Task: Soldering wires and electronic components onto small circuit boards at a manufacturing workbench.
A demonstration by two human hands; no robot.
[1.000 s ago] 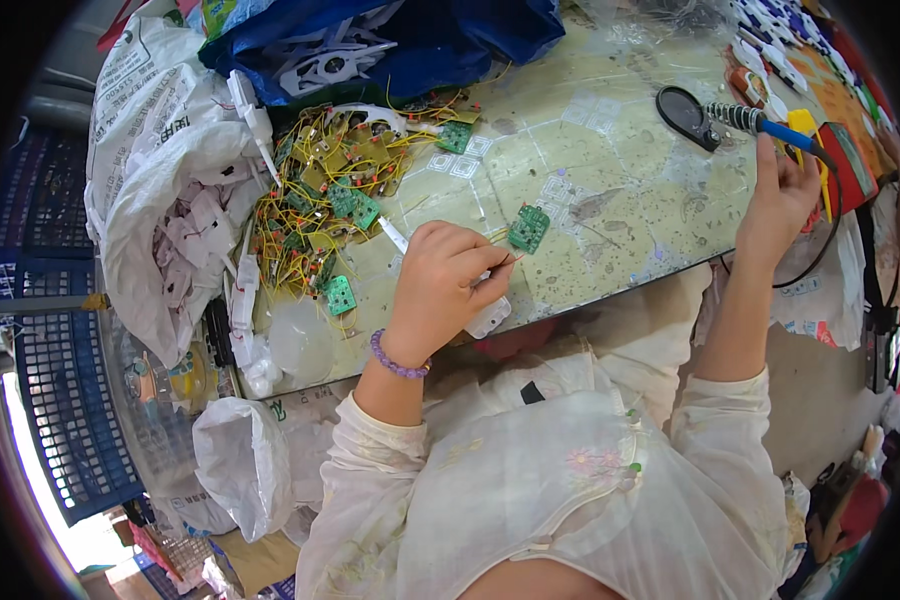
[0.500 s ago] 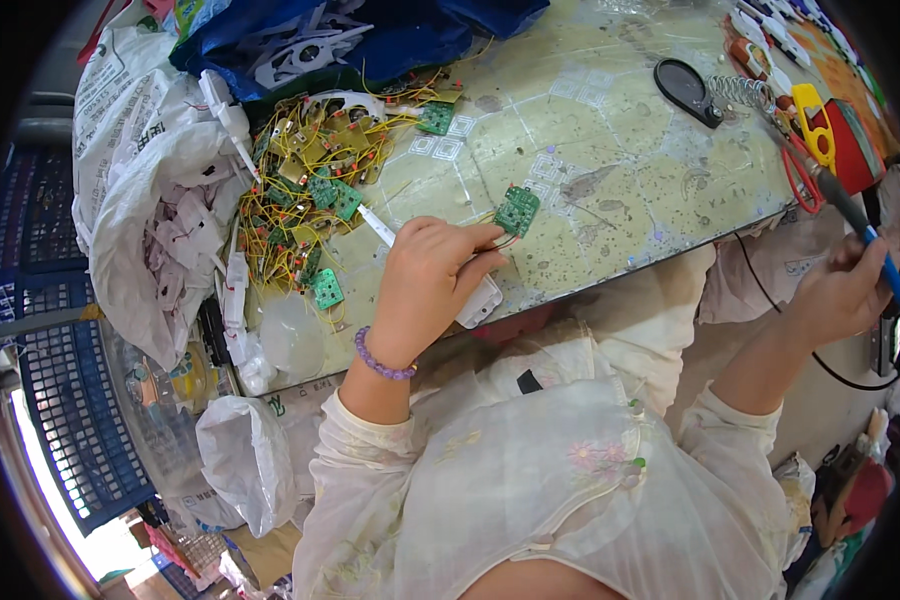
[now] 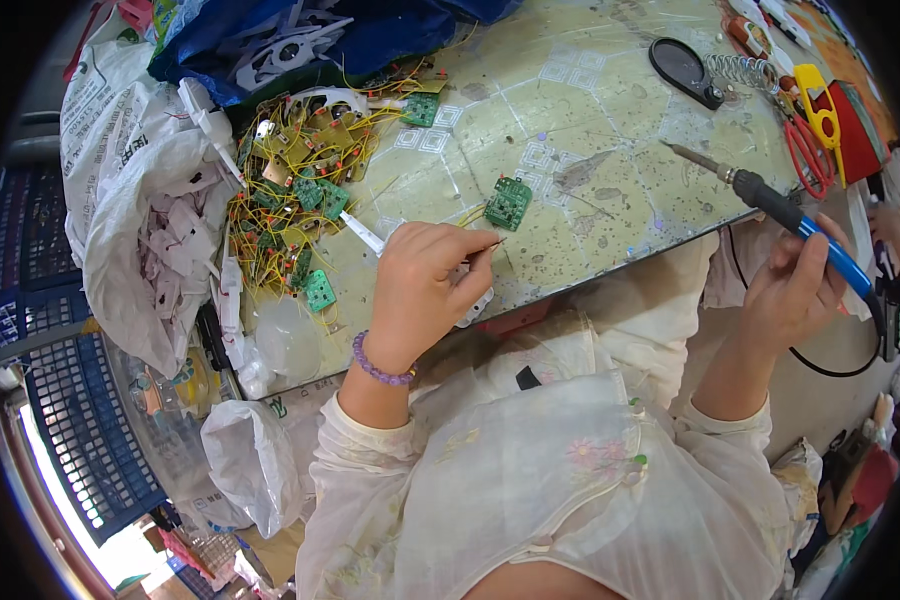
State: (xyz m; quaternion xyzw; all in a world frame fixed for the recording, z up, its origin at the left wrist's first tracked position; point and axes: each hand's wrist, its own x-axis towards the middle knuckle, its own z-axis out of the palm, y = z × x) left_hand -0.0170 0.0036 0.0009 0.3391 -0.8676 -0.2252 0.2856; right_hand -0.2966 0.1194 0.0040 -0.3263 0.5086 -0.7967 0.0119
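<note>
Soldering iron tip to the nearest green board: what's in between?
Head view: between the soldering iron and the green board lies tabletop, with a dark stain and part of a white square pattern.

The iron (image 3: 767, 198) (blue-handled) slanted leftward from the right hand (image 3: 795, 288); a wire (image 3: 499, 243) poked from the left hand (image 3: 432, 285), the green board (image 3: 508, 204) just beyond.

Left hand (image 3: 425, 275) pinches (seemingly); right hand (image 3: 792, 290) grips.
</note>
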